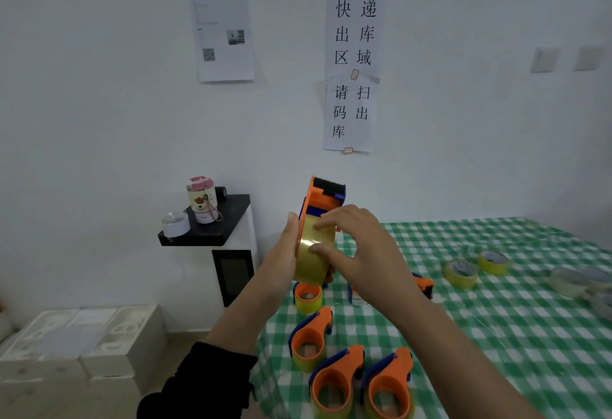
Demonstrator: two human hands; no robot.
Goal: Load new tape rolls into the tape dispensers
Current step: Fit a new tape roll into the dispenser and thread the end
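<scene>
I hold an orange and blue tape dispenser (323,198) upright in the air above the table's left edge, with a yellow tape roll (314,253) seated in it. My left hand (281,256) grips the dispenser from its left side. My right hand (357,246) pinches the roll, thumb and fingers on its yellow band. Three loaded dispensers (311,339) (336,382) (387,382) lie near the front of the table. Two loose yellow rolls (461,273) (492,262) lie at the right.
The table has a green checked cloth (496,335). More dispensers (308,296) (424,286) lie under my hands. Clear rolls (569,281) sit at the right edge. A black shelf (212,229) with a cup (202,200) stands left; white foam boxes (76,342) are on the floor.
</scene>
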